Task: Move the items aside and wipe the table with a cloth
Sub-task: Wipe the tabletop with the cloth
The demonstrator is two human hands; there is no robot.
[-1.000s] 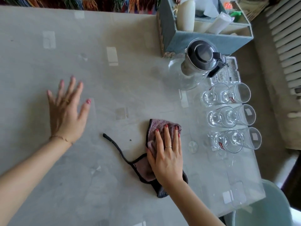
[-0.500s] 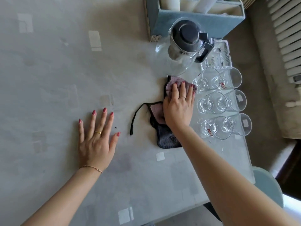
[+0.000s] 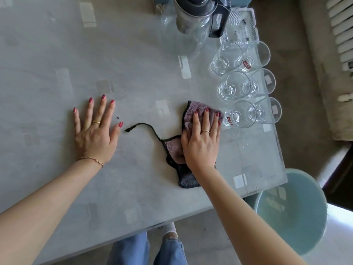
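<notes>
Your cloth [image 3: 188, 119], a mauve terry piece with dark binding, lies flat on the grey surface [image 3: 133, 54], near its right end and just left of the glasses. Your right hand [image 3: 200, 144] presses down on the middle of it, palm flat and fingers spread long, so the cloth shows beyond your fingertips and again below your wrist, where a darker grey fold reaches toward the near edge. A thin black strap [image 3: 145, 128] trails from the cloth's left side and curls across the surface toward your other hand.

Your left hand [image 3: 95, 132] rests open on the bare surface well left of the cloth, fingers fanned wide and holding nothing (a gold ring and a thin bracelet show on it). A small dark speck [image 3: 118, 117] sits just beside its index finger.

To the right of the cloth, clear drinking glasses [image 3: 246, 85] lie on their sides in three pairs, the nearest one almost touching the cloth's right corner. Beyond them stands a glass pitcher [image 3: 193, 22] with a dark lid and black handle, with a clear ribbed plastic tray [image 3: 241, 25] just beside it at the far right.

Off the near right corner of the surface, a pale blue round bin [image 3: 292, 213] stands on the floor. Your jeans [image 3: 131, 249] show below the near edge.
</notes>
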